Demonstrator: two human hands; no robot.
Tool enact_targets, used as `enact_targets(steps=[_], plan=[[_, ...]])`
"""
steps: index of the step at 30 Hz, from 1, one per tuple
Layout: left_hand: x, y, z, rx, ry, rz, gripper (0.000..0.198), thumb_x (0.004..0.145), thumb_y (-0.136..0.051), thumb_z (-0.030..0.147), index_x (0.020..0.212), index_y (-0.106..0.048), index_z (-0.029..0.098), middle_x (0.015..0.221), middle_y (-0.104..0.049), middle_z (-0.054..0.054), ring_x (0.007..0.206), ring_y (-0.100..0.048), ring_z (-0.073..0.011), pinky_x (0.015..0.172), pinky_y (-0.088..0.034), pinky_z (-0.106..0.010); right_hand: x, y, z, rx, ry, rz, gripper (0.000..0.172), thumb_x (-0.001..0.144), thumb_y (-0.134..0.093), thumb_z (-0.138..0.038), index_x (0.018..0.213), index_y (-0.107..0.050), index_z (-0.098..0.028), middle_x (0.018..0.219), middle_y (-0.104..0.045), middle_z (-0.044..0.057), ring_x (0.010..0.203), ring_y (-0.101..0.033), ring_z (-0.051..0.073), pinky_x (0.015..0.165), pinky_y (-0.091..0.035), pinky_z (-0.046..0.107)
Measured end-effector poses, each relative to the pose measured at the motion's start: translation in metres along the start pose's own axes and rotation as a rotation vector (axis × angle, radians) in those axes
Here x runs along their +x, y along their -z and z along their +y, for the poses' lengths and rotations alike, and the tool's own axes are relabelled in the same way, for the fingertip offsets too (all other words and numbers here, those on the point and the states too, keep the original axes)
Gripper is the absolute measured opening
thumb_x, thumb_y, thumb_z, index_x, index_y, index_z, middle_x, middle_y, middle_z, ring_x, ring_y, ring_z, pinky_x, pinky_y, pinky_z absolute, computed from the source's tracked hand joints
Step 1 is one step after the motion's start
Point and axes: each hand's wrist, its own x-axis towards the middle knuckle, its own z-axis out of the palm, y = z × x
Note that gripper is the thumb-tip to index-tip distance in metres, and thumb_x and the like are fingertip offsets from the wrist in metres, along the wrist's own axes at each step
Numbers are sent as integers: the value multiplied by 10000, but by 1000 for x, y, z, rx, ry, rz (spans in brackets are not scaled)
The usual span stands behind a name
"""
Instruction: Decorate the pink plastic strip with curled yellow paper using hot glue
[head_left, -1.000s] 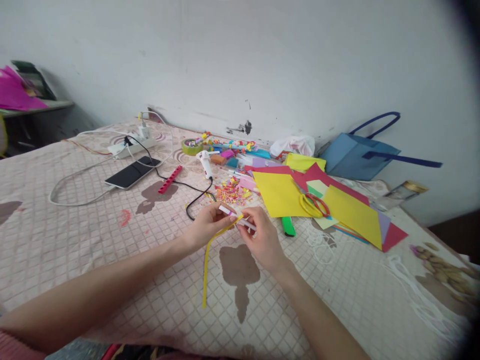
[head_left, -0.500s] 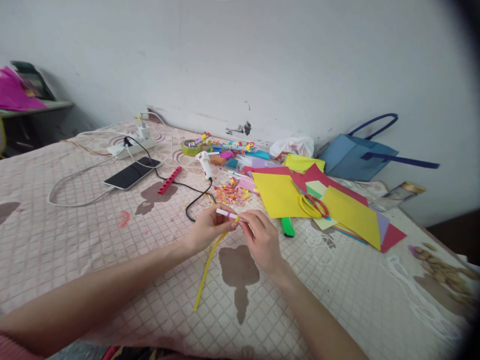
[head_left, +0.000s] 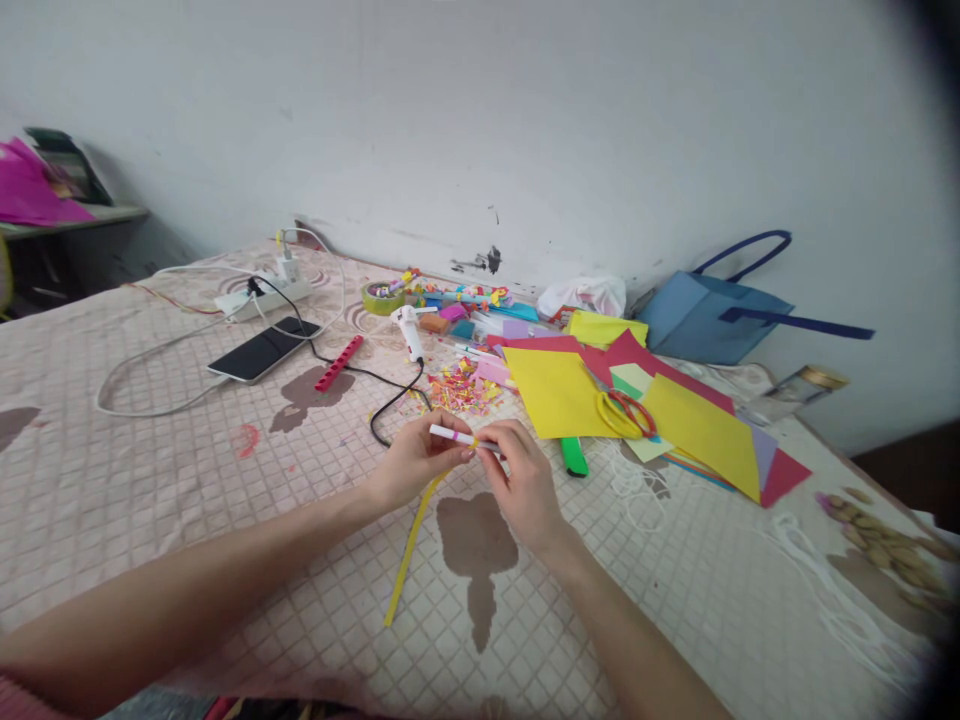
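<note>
Between my hands is a thin white stick (head_left: 448, 433) with a pink band and a yellow band around it. Its white end points left and slightly up. My left hand (head_left: 409, 462) is closed, thumb and fingers pinching the stick near the yellow band. A narrow yellow paper strip (head_left: 409, 555) hangs from under the left fingertips toward the table's front, with its upper end at the band. My right hand (head_left: 526, 485) is also closed and grips the stick's right part, which its fingers mostly cover.
Beyond my hands lie paper scraps (head_left: 465, 388) and a white glue gun (head_left: 409, 330). A phone (head_left: 264, 350), a red perforated bar (head_left: 339, 363) and a power strip (head_left: 262, 300) are left. Rightward are yellow sheets (head_left: 559, 392), scissors (head_left: 626, 414), a green cutter (head_left: 574, 457) and a blue bag (head_left: 712, 315).
Both hands hold the stick in nearly the same place, with only a small shift of the fingers. The yellow strip's lower end has moved very slightly. The whole view has shifted a little.
</note>
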Motion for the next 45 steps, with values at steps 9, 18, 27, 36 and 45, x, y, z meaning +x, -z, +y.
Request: enact_targets(steps=[9, 18, 27, 36, 45], plan=[[-1, 1, 3, 167, -161, 54, 238, 700, -702, 264, 867, -583, 142, 858, -572, -24, 765, -575, -129, 673, -490, -243, 1, 0, -3, -40, -1, -61, 162, 887, -376, -147, 956, -512, -200, 915, -544, 64, 901, -514, 193, 794, -435, 342], [-1, 4, -2, 245, -213, 24, 216, 744, -665, 258, 899, -557, 153, 886, -601, -37, 753, -608, -138, 694, -492, -269, 1, 4, -4, 75, -74, -85, 138, 866, -399, -127, 926, -495, -205, 896, -532, 47, 874, -512, 177, 763, -425, 314], [4, 8, -9, 266, -247, -16, 157, 768, -639, 265, 827, -566, 139, 777, -594, -32, 760, -587, -154, 716, -482, -298, 1, 8, 1, 234, -206, -125, 114, 840, -471, -187, 924, -548, -199, 878, -578, 32, 812, -547, 153, 685, -441, 264], [3, 7, -6, 217, -244, -42, 189, 744, -668, 252, 854, -562, 141, 787, -603, -24, 754, -585, -140, 713, -473, -280, 3, 11, -1, 212, -200, -94, 134, 816, -477, -156, 914, -559, -198, 861, -584, 36, 786, -552, 153, 649, -457, 254], [-4, 2, 2, 247, -197, -21, 292, 712, -697, 283, 920, -544, 147, 868, -600, -39, 762, -601, -149, 696, -478, -275, 1, 7, -3, 123, -124, -63, 134, 820, -471, -143, 907, -550, -206, 871, -577, 42, 832, -550, 174, 728, -454, 298]])
